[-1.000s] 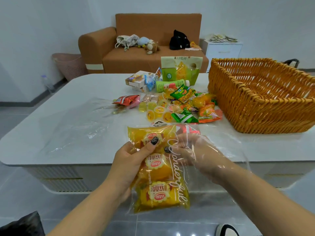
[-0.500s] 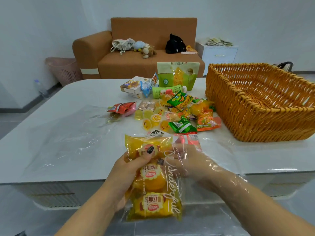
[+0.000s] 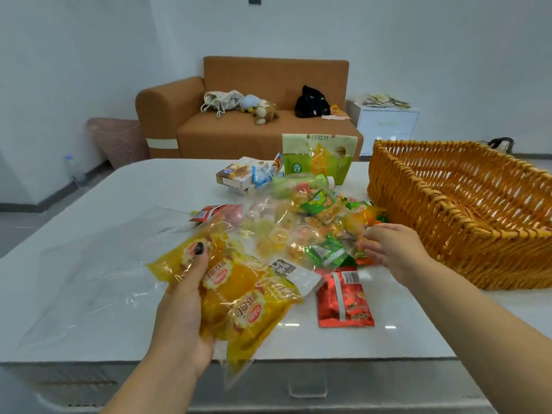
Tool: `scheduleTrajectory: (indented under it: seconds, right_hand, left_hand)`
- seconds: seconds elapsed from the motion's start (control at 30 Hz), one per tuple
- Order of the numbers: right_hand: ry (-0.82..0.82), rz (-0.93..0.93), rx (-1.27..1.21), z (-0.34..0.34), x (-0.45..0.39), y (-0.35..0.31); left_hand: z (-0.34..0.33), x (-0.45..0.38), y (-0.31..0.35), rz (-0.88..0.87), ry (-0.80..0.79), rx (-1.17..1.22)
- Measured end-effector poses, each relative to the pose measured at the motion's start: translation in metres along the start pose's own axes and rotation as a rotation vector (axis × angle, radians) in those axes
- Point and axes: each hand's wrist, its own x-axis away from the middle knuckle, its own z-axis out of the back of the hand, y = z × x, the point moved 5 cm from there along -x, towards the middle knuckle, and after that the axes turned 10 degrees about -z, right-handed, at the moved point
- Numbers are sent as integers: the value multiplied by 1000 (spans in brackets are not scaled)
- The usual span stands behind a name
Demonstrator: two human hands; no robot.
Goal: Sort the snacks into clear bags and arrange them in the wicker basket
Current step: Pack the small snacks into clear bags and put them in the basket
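At six o'clock on the table (image 3: 89,186), your left hand (image 3: 182,309) grips the clear bag (image 3: 257,282) of yellow bread packs (image 3: 239,294). Judged light, soft, crinkly and slippery; pinch the open mouth, support underneath. Your right hand (image 3: 391,252), fingers loosely spread and holding nothing, hovers at two o'clock beside the snack pile (image 3: 313,222). It was inside the bag half a second ago; now it's out. Wicker basket (image 3: 466,216) sits at three o'clock.

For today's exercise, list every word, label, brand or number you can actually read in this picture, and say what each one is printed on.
"巴纤" (roughly; small): top strip of the tall green stand-up pouch at the table's far side.
Red round logos on the yellow bread packs inside the clear plastic bag held by the left hand: too blurred to read.
White cursive script on that bag: unreadable.
Barcode label on the red foil packet: too small.
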Motion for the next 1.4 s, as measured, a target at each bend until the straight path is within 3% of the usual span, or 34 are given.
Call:
scheduleTrajectory:
  seconds: [0.1, 0.2, 0.47, 0.7, 0.93, 1.4]
  right_hand:
    - [70, -114, -65, -11, -21, -2]
    - [151, -108, -29, -15, -34, -9]
    - [80, -172, 61, -16, -22, -8]
    - [-112, 61, -101, 6, 63, 5]
    - [-246, 203, 23, 61, 144, 12]
    - [-762, 177, 339, 62, 166, 15]
  left_hand:
    - [-3, -4, 1, -15, 12, -16]
    - [-6, -5, 0, -13, 7, -28]
    - [-3, 1, 1, -34, 17, -96]
    - [-1, 15, 0, -39, -20, -126]
    - [-8, 40, 2, -68, -133, -213]
    - [6, 51, 17, -87, -258, -168]
